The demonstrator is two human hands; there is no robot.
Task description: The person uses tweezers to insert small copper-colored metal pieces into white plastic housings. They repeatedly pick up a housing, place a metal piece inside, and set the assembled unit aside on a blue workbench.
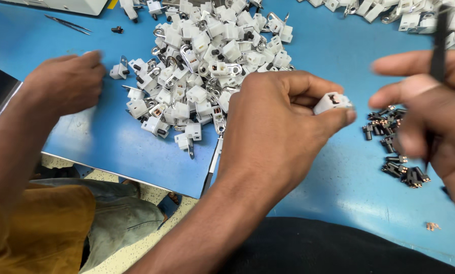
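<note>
The left hand (278,127) pinches a small white plug housing (331,101) between thumb and fingertips, its open end with dark metal inside turned up. The right hand (430,111), blurred, is closed around black tweezers (439,50), whose upper end sticks up above the fingers; the tip is hidden behind the hand. The two hands are close but not touching, the right one just right of the housing.

Right of the housing and partly under the right hand lies a small heap of black pins (397,147) on the blue worktop (339,193). Left of the housing, beyond the left wrist, spreads a big pile of white housings (202,71) mixed with metal tabs. Further left, at the pile's edge, another person's hand (67,83) rests on the worktop with fingers bent, touching a single white part (119,70); their yellow sleeve (35,228) and grey trousers show below the worktop edge. A second pile of white parts (405,12) lies far above the housing, at the top right, and a tiny copper bit (432,226) lies below the pins
</note>
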